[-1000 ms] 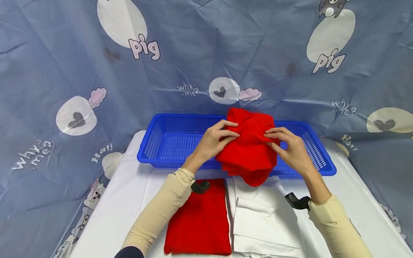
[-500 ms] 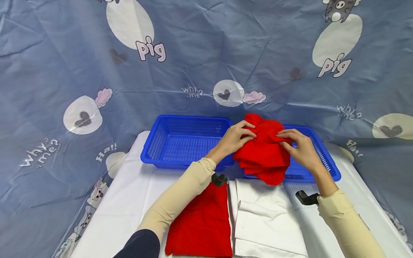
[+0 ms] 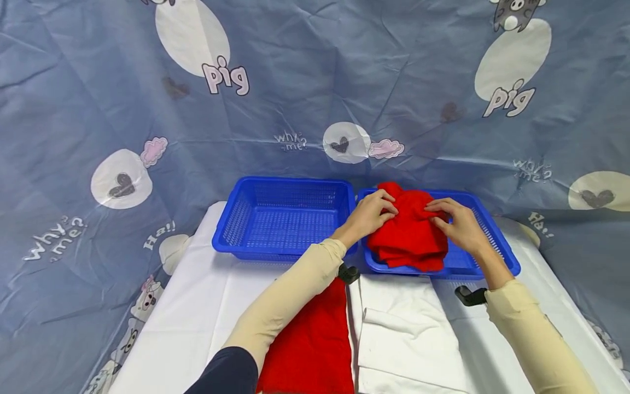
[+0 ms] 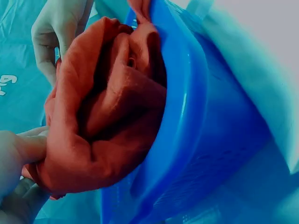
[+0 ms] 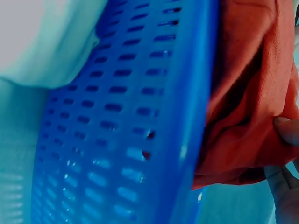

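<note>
A bunched red cloth (image 3: 408, 235), folded in loose layers, sits in the right blue basket (image 3: 492, 235), towards its left side. My left hand (image 3: 370, 214) pinches the cloth at its upper left. From the other side my right hand (image 3: 458, 224) pinches it between thumb and fingers. In the left wrist view the cloth (image 4: 112, 116) bulges beside the basket's rim (image 4: 187, 107), with a hand at each end. The right wrist view has the cloth (image 5: 252, 102) just inside the perforated wall (image 5: 112, 107), with fingertips (image 5: 287, 130) on its edge.
Left of it stands another blue basket (image 3: 280, 224) with nothing in it. In front lie a flat red cloth (image 3: 315, 339), partly under my left forearm, and a folded white cloth (image 3: 408, 339). A blue-grey printed sheet (image 3: 295, 71) hangs behind the white-covered table (image 3: 197, 306).
Both hands have carried the bunched red cloth to the right and lowered it into the right basket. Its lower edge, which hung over the front rim, now lies inside.
</note>
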A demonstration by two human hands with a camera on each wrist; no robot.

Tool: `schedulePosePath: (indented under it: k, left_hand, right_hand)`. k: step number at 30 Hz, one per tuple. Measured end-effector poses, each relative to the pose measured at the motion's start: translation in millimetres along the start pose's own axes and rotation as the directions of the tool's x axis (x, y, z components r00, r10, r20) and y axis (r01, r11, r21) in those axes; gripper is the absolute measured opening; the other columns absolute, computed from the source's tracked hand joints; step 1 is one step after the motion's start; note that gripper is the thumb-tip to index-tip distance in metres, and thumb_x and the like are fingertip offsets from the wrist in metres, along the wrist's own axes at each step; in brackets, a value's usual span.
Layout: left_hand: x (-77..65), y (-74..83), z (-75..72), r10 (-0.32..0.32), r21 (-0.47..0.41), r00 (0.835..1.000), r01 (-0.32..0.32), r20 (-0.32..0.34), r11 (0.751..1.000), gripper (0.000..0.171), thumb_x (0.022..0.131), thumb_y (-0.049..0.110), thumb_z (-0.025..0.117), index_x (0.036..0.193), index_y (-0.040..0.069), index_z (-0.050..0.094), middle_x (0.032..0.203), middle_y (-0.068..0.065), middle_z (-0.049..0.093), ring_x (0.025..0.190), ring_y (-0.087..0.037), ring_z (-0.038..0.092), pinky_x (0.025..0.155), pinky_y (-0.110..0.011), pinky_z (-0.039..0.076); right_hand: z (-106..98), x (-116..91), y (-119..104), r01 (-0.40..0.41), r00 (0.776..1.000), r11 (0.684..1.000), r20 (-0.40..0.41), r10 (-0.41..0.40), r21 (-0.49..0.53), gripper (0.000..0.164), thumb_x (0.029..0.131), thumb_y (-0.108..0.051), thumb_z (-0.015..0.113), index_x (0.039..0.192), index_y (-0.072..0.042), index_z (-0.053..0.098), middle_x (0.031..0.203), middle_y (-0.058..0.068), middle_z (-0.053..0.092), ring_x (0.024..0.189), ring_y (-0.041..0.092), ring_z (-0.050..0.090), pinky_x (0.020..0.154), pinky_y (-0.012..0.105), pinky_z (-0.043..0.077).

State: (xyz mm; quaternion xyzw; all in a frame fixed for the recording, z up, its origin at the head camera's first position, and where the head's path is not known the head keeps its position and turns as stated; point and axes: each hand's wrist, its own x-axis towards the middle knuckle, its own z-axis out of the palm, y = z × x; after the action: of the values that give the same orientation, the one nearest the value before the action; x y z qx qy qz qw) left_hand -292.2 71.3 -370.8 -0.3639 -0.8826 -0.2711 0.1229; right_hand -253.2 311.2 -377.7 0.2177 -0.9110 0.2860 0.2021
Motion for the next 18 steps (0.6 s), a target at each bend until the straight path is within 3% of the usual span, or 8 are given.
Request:
schedulePosePath:
  k: [4,7,10,18]
  left_hand:
    - [2.9,0.7,8.7,-0.016,0.002,0.999,0.016,0.03,1.0,0.014,0.083,0.022,0.061,0.092,0.019,0.071,0.11,0.002,0.057,0.102,-0.01,0.054,0.089,-0.023,0.043]
    - [3.4,0.3,13.7,-0.064,0.018,0.997,0.063,0.05,0.998,0.013,0.082,0.021,0.063,0.091,0.019,0.072,0.109,0.003,0.057,0.101,-0.009,0.054,0.088,-0.022,0.043]
    - [4.9,0.3,19.3,-0.111,0.036,0.99,0.108,0.083,0.993,0.013,0.082,0.02,0.063,0.091,0.019,0.072,0.108,0.004,0.057,0.102,-0.008,0.053,0.088,-0.022,0.044]
    - [10.2,-1.6,31.9,-0.17,0.064,0.979,0.164,0.11,0.984,0.011,0.08,0.018,0.064,0.088,0.018,0.072,0.099,0.003,0.058,0.096,-0.01,0.055,0.084,-0.023,0.047]
  right_hand:
    - [3.0,0.1,10.3,-0.024,0.999,1.0,0.037,0.025,-0.018,0.026,0.075,0.003,0.064,0.097,-0.01,0.066,0.104,0.004,0.061,0.101,0.021,0.055,0.08,0.013,0.039]
    - [7.0,3.3,17.5,-0.02,0.995,0.999,0.093,0.023,-0.025,0.025,0.075,0.004,0.062,0.097,-0.008,0.066,0.105,0.006,0.061,0.105,0.026,0.054,0.089,0.03,0.041]
    - [9.3,6.6,23.3,-0.013,0.99,0.999,0.142,0.018,-0.034,0.026,0.074,0.006,0.061,0.097,-0.006,0.066,0.105,0.01,0.061,0.105,0.029,0.053,0.089,0.043,0.04]
    - [15.7,14.9,32.6,0.012,0.985,0.999,0.172,-0.005,-0.039,0.024,0.072,0.01,0.059,0.091,-0.004,0.066,0.1,0.013,0.062,0.098,0.03,0.055,0.084,0.043,0.041]
